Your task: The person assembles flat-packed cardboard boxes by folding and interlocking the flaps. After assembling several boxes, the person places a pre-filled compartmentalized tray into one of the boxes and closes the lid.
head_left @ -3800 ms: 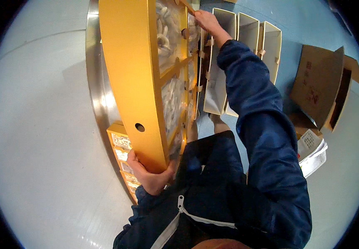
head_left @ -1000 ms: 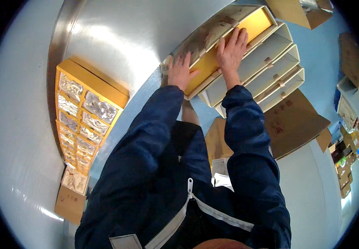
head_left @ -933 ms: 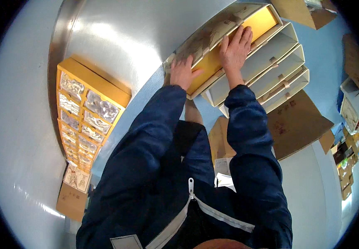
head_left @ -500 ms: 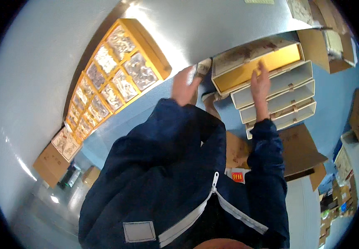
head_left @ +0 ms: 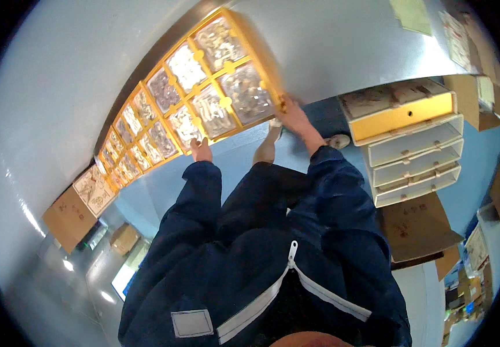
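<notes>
Can't make out what's in the clear plastic bags (head_left: 247,92) filling the yellow rectangular gridded tray (head_left: 260,49) at left. Right hand (head_left: 294,117) grips its right corner; left hand (head_left: 202,151) at the near edge, hold unclear.

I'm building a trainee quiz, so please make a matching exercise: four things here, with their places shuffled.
Things:
1. Right hand
2. Left hand
3. Pale green sheet
4. Yellow panel with a round hole

Places:
A. On the metal table
B. At the right corner of the six-section tray
C. In the opening of a box
D. By that tray's near edge

Pairs: 1-B, 2-D, 3-A, 4-C
</notes>
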